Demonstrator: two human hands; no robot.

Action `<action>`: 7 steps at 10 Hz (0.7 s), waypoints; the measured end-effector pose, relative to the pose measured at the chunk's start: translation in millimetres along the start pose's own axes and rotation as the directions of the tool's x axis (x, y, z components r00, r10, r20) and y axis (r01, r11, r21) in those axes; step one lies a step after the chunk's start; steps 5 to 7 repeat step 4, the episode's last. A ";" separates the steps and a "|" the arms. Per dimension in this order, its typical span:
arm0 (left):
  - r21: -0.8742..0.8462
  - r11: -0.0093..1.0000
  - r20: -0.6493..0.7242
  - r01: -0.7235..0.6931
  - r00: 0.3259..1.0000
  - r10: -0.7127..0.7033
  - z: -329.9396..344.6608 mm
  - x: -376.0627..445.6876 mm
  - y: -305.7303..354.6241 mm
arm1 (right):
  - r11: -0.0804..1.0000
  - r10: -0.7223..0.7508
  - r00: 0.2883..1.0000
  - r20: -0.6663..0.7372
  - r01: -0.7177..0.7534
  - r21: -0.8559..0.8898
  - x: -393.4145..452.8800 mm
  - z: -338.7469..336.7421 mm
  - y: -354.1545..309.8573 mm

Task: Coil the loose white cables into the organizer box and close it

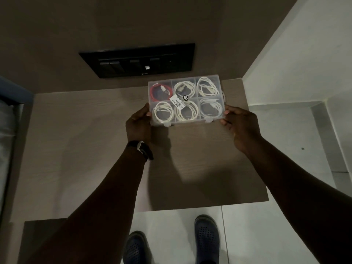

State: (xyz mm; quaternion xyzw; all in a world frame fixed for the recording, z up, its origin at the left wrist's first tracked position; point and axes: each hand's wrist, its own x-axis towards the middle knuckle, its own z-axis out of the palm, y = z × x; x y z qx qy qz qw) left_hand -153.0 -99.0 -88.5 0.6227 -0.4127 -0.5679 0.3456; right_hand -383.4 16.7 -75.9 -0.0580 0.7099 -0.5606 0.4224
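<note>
A clear plastic organizer box with its lid down is held just above the wooden table, near the back. It has several compartments. Coiled white cables fill most of them, and a red cable lies in the back left one. A price sticker sits on the lid. My left hand grips the box's left end and my right hand grips its right end. Two latches show on the near edge.
A black switch panel is on the wall behind the table. The table's right edge meets a white tiled floor. My two dark shoes stand on the floor at the table's front edge. A bed edge is at the left.
</note>
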 end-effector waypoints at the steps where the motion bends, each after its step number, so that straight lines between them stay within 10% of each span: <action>1: 0.053 0.997 -0.053 -0.054 0.997 0.057 5.1 7.7 7.1 | 1.000 0.016 1.000 -0.026 -0.016 -0.012 5.2 6.7 -5.3; 7: 0.340 0.914 0.024 -0.220 0.974 0.226 -0.3 -7.4 8.5 | 0.957 -0.132 0.990 0.054 0.142 -0.254 -8.4 -6.4 -5.0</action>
